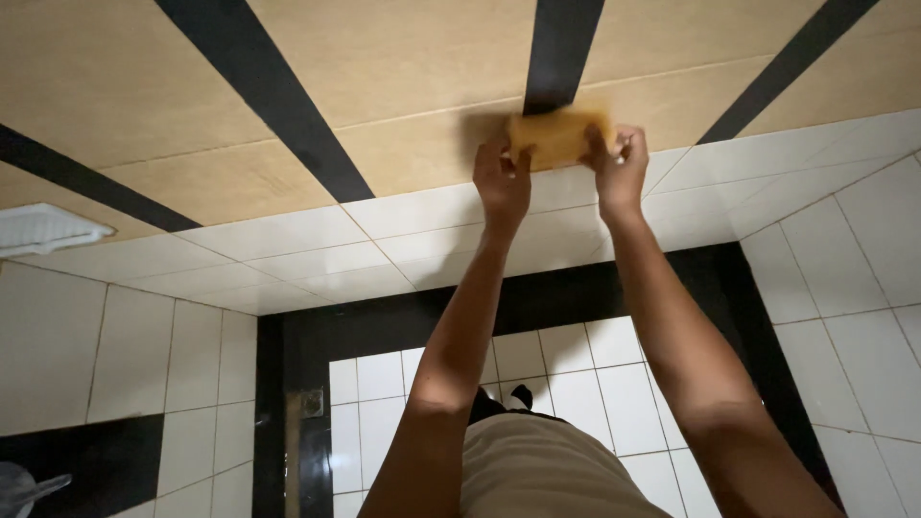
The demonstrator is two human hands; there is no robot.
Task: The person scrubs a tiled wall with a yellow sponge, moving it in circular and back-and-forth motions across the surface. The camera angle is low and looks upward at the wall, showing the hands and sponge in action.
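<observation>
Both my arms reach forward to a tiled wall. My left hand (502, 182) and my right hand (619, 168) together hold a yellow-orange sponge or cloth (558, 136) flat against the wall, one hand at each end. The cloth lies where a tan tile (403, 144) meets a row of white tiles (288, 235), just below a black stripe (558, 53). The fingers of both hands curl over the cloth's edges.
Black diagonal stripes (269, 91) cross the tan wall. White floor tiles (595, 384) with a black border (384, 321) lie below, my foot (521, 395) on them. A white ridged object (43, 230) sits at left, a clear plastic item (24, 489) at the bottom left corner.
</observation>
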